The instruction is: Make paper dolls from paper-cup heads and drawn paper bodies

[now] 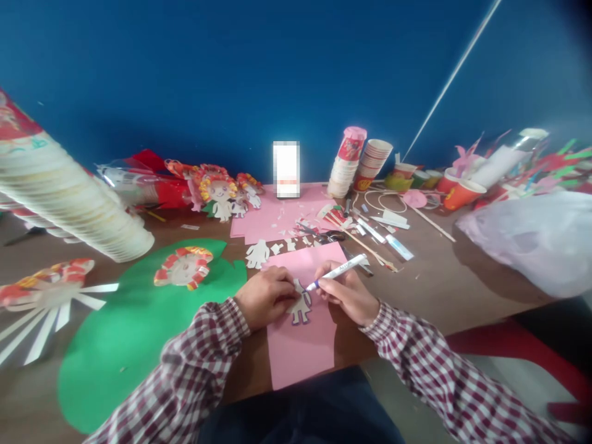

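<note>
My left hand (266,297) presses a small pale body-shaped paper cutout (301,306) flat on a pink paper sheet (303,345); its fingers are curled over the cutout's upper part. My right hand (348,296) grips a white marker pen (337,271) with a blue tip, and the tip touches the cutout's edge near its shoulder. A purple outline shows around the cutout's lower part. Both arms wear checked red-and-white sleeves.
A large green paper sheet (134,333) bearing a paper-cup face (184,267) lies left. A long stack of paper cups (69,203) lies at far left. More cup stacks (358,163), finished paper dolls (222,191), sticks, scraps and a white plastic bag (536,237) crowd the back and right.
</note>
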`<act>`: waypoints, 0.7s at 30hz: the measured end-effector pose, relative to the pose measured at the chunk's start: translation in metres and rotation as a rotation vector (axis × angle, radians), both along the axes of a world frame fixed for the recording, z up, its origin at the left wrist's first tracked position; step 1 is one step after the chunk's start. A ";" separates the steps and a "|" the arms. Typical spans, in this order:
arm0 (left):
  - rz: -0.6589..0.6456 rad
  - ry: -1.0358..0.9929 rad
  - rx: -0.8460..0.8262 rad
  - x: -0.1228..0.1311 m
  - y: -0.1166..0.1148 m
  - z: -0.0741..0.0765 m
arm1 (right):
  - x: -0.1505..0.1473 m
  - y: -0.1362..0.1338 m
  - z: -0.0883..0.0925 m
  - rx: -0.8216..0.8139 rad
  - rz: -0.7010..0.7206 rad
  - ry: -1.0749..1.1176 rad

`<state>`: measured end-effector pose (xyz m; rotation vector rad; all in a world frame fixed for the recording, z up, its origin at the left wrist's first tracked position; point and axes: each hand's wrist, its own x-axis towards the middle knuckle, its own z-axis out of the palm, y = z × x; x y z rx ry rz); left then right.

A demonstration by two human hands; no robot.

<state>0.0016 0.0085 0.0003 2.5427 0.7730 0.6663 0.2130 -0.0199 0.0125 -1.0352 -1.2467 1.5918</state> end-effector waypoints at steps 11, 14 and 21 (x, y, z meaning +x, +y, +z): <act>0.003 -0.001 -0.011 -0.001 0.001 -0.003 | 0.002 -0.006 0.017 0.196 0.157 -0.264; -0.010 -0.013 -0.011 -0.002 0.001 -0.004 | 0.000 -0.009 0.018 0.281 0.188 -0.417; -0.012 -0.041 -0.016 -0.003 0.003 -0.006 | -0.007 -0.015 0.004 0.273 0.214 -0.417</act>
